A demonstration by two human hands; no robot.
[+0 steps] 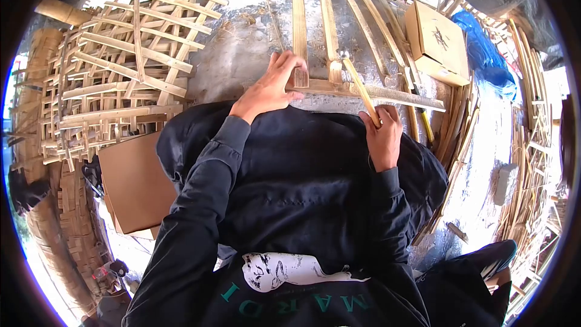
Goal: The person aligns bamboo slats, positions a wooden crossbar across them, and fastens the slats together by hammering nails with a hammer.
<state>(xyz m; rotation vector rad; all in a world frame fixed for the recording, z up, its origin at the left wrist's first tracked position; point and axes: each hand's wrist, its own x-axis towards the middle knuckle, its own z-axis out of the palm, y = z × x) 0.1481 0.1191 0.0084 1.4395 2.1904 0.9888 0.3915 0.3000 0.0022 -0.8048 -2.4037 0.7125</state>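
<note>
My right hand (384,136) is closed around the yellow handle of a hammer (361,89). The hammer slants up and to the left, and its small metal head lies near the end of a bamboo strip (328,21). My left hand (272,86) is curved, with thumb and fingers apart, at the near end of another bamboo strip (299,15). Its fingertips are at that strip; whether they press on it I cannot tell. Under the strip ends runs a bamboo crosspiece (396,95), crossways in front of me.
A woven bamboo lattice (130,42) lies at the left, with a cardboard box (136,181) below it. At the right are another cardboard box (439,42), a blue plastic sheet (487,54) and stacked bamboo strips (526,175). A person's dark-clothed leg (466,278) shows lower right.
</note>
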